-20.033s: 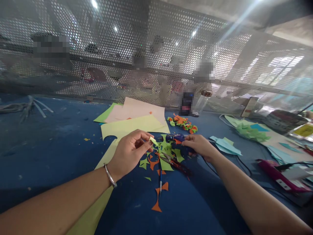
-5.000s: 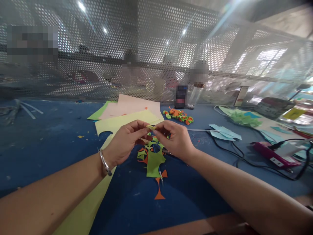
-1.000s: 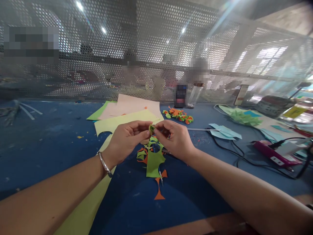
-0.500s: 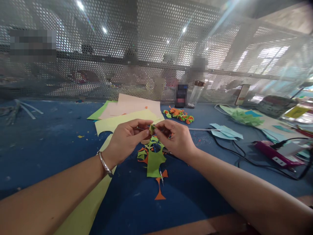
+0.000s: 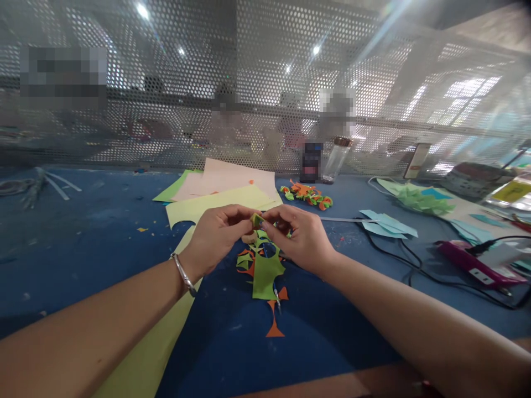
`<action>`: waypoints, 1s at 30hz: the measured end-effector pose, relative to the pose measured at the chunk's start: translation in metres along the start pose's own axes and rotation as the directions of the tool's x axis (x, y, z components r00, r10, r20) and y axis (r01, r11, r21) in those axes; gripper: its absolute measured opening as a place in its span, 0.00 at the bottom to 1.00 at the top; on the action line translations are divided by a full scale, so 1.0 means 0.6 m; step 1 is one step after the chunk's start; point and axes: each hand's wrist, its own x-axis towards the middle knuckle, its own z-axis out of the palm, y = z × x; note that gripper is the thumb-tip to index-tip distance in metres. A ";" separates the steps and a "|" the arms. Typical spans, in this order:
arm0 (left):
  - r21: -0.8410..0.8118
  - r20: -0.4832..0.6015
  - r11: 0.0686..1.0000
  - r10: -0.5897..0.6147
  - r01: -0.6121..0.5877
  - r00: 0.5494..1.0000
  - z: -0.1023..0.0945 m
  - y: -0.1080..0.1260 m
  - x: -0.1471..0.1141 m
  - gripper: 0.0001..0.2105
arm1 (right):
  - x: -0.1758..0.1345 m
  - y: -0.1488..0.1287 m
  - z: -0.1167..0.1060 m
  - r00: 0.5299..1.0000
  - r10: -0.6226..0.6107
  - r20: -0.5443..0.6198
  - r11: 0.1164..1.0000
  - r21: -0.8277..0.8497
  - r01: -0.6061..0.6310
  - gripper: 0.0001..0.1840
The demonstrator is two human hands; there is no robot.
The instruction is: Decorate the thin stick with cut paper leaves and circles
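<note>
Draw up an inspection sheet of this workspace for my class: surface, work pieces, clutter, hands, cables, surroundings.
Surface: blue tabletop, flecked with small specks.
Work pieces: small yellow-green paper piece, shape partly hidden; cut green paper on the table.
Clutter: orange scrap, orange-and-green curled pieces, light-blue papers.
Hands: left hand and right hand both pinch the small piece.
Cables: black cable near a magenta power strip, right side.
Surroundings: perforated screen behind; clear bottle before it.

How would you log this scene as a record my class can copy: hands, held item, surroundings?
Held item: small yellow-green paper piece
Left hand: pinching it
Right hand: pinching it too
Worn: silver bracelet
Nearer the wearer: cut green paper, orange scrap
Beyond the hands: pale pink sheet, orange-and-green pile
Surface: blue table
</note>
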 end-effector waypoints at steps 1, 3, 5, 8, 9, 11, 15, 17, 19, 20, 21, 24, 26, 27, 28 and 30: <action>-0.002 -0.004 1.000 -0.013 0.013 1.000 -0.001 -0.001 0.001 0.07 | 0.000 0.000 0.000 1.000 0.002 0.002 1.000 -0.002 -0.002 0.06; 0.007 -0.018 1.000 -0.023 0.024 1.000 -0.002 -0.001 0.001 0.07 | 0.000 0.001 -0.001 1.000 0.004 0.002 1.000 -0.002 -0.004 0.06; 0.034 -0.035 0.999 -0.017 0.018 0.999 -0.003 -0.001 0.002 0.08 | 0.001 0.002 -0.002 1.000 0.003 -0.002 1.000 0.001 -0.003 0.06; 0.087 -0.046 0.996 0.019 -0.015 0.999 -0.006 0.000 0.002 0.08 | 0.001 0.001 -0.002 1.000 0.005 -0.001 1.000 0.001 -0.005 0.06; 0.094 -0.042 0.995 0.027 -0.023 0.999 -0.006 0.000 0.002 0.07 | 0.001 0.000 -0.002 1.000 0.008 0.002 1.000 0.005 -0.008 0.06; 0.077 -0.026 0.997 0.033 -0.031 0.999 -0.008 -0.001 0.003 0.07 | 0.002 -0.002 -0.005 1.000 0.017 0.011 0.999 0.031 -0.018 0.07; -0.019 -0.042 0.999 -0.027 0.026 0.999 -0.011 -0.008 0.008 0.08 | 0.014 0.006 -0.028 0.998 0.059 -0.022 0.998 0.012 -0.058 0.09; -0.053 -0.056 0.997 -0.065 0.062 0.996 -0.014 -0.013 0.012 0.07 | 0.023 0.022 -0.048 0.992 0.122 -0.006 0.989 -0.083 -0.122 0.10; -0.060 -0.064 0.995 -0.087 0.083 0.994 -0.018 -0.018 0.015 0.07 | 0.033 0.046 -0.068 0.979 0.191 0.065 0.956 -0.237 -0.171 0.09; -0.058 -0.068 0.995 -0.090 0.086 0.994 -0.020 -0.020 0.016 0.07 | 0.037 0.059 -0.078 0.965 0.238 0.111 0.929 -0.317 -0.192 0.10; -0.052 -0.077 0.995 -0.087 0.083 0.993 -0.022 -0.021 0.016 0.07 | 0.040 0.072 -0.087 0.946 0.293 0.139 0.894 -0.389 -0.220 0.11; -0.019 -0.125 0.999 -0.032 0.030 0.992 -0.026 -0.022 0.018 0.06 | 0.044 0.104 -0.106 0.868 0.439 0.232 0.782 -0.575 -0.242 0.15; -0.005 -0.168 1.000 0.009 -0.010 0.986 -0.026 -0.022 0.018 0.06 | 0.043 0.115 -0.113 0.805 0.527 0.274 0.737 -0.619 -0.272 0.16; -0.006 -0.187 1.000 0.023 -0.024 0.982 -0.026 -0.021 0.018 0.05 | 0.043 0.118 -0.115 0.766 0.567 0.303 0.727 -0.622 -0.292 0.17; -0.009 -0.200 1.000 0.027 -0.029 0.979 -0.025 -0.021 0.018 0.05 | 0.042 0.120 -0.116 0.725 0.600 0.339 0.727 -0.609 -0.317 0.18; -0.013 -0.208 1.000 0.021 -0.024 0.978 -0.023 -0.020 0.018 0.05 | 0.039 0.124 -0.116 0.649 0.645 0.405 0.744 -0.529 -0.408 0.20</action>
